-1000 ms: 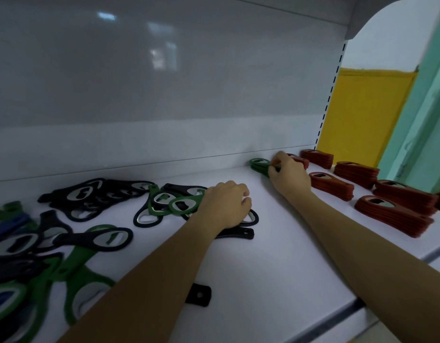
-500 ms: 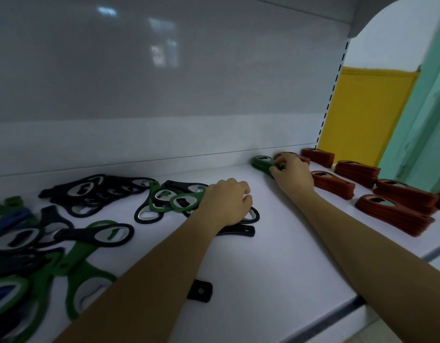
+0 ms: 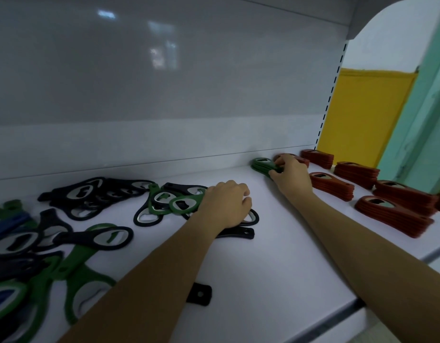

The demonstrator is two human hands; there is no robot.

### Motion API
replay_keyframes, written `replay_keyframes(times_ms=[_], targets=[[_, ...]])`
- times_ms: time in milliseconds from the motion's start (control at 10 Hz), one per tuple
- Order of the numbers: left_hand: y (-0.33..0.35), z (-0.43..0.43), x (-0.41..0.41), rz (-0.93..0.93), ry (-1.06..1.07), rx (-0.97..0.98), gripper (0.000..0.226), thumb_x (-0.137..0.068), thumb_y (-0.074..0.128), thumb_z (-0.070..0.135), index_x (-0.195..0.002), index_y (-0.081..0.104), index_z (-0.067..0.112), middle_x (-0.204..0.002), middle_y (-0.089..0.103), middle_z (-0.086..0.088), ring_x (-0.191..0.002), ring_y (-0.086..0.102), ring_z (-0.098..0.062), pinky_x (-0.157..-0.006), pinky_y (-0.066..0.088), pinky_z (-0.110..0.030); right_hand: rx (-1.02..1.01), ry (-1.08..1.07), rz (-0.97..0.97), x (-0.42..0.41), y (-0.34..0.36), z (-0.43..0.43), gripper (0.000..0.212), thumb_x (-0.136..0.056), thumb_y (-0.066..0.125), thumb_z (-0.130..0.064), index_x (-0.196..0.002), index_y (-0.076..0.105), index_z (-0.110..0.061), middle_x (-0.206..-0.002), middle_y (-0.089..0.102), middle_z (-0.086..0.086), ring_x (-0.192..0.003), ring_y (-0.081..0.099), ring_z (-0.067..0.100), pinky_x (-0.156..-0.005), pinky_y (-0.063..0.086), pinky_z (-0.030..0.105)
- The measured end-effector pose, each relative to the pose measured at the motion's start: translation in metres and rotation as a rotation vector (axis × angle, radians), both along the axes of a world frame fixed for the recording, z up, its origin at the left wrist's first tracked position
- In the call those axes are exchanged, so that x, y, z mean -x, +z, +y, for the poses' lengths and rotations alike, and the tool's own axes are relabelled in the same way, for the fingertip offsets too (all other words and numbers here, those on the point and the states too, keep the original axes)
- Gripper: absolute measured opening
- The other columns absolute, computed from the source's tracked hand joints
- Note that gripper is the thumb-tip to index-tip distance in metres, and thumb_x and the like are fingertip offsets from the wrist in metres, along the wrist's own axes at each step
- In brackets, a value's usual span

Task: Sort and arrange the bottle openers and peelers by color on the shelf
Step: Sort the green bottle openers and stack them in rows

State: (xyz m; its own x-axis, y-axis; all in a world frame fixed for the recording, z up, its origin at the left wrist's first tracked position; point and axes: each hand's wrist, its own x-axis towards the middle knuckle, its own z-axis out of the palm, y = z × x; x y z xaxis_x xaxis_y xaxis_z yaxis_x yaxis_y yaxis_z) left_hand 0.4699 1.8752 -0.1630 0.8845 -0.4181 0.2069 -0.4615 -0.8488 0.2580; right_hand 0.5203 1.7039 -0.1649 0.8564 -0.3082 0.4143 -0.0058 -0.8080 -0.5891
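Note:
A small stack of green bottle openers (image 3: 261,165) lies at the back of the white shelf (image 3: 276,256). My right hand (image 3: 292,173) reaches to it, its fingers curled round the stack's near end. My left hand (image 3: 225,206) rests with curled fingers on a loose heap of green and black openers (image 3: 169,203) in the middle of the shelf; what its fingers hold is hidden under the hand. Several neat stacks of red openers (image 3: 393,215) stand on the right.
A jumble of black, green and blue openers (image 3: 40,246) covers the left of the shelf. One black opener end (image 3: 200,294) pokes out from under my left forearm. The shelf's back panel (image 3: 164,95) rises behind; its front edge runs at lower right.
My right hand has shifted slightly along the green stack, settling it against the back. My left hand has stayed on the heap. The camera has moved a little.

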Motion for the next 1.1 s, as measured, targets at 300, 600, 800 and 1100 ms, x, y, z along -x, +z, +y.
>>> replay_keyframes(times_ms=[300, 600, 800, 1100], targets=[[-0.001, 0.000, -0.002, -0.020, -0.009, -0.006, 0.035, -0.098, 0.036, 0.030, -0.128, 0.051, 0.018, -0.128, 0.052, -0.006, -0.116, 0.047, -0.025, -0.100, 0.037, -0.039, -0.006, -0.004, -0.017, 0.001, -0.001, 0.001, 0.031, -0.086, 0.059, -0.019, -0.115, 0.054, -0.009, -0.105, 0.065, 0.011, -0.092, 0.060, 0.027, -0.081, 0.052, 0.040], [0.011, 0.018, -0.006, -0.148, 0.047, 0.100, 0.031, -0.095, 0.047, 0.031, -0.121, 0.054, 0.015, -0.119, 0.056, -0.005, -0.109, 0.053, -0.023, -0.085, 0.041, -0.031, 0.266, 0.184, -0.309, 0.018, 0.015, 0.020, 0.027, -0.089, 0.055, -0.016, -0.114, 0.059, -0.006, -0.110, 0.062, 0.012, -0.109, 0.050, 0.028, -0.080, 0.035, 0.028], [0.030, 0.064, -0.016, 0.069, 0.144, 0.402, 0.021, -0.089, 0.059, 0.012, -0.110, 0.059, 0.011, -0.102, 0.059, -0.004, -0.094, 0.057, -0.018, -0.076, 0.041, -0.018, 0.250, 0.648, 0.158, 0.045, 0.031, 0.061, 0.033, -0.092, 0.053, -0.031, -0.123, 0.057, -0.021, -0.127, 0.057, -0.004, -0.112, 0.053, 0.016, -0.088, 0.039, 0.022], [0.050, 0.125, 0.018, 0.244, -0.054, -0.100, 0.027, -0.088, 0.059, 0.013, -0.114, 0.061, 0.018, -0.107, 0.057, 0.005, -0.094, 0.053, -0.010, -0.083, 0.040, -0.021, 0.368, 0.703, 0.245, 0.070, 0.029, 0.113, 0.027, -0.089, 0.058, -0.020, -0.115, 0.063, -0.015, -0.115, 0.061, 0.005, -0.086, 0.049, 0.010, -0.074, 0.034, 0.019]])
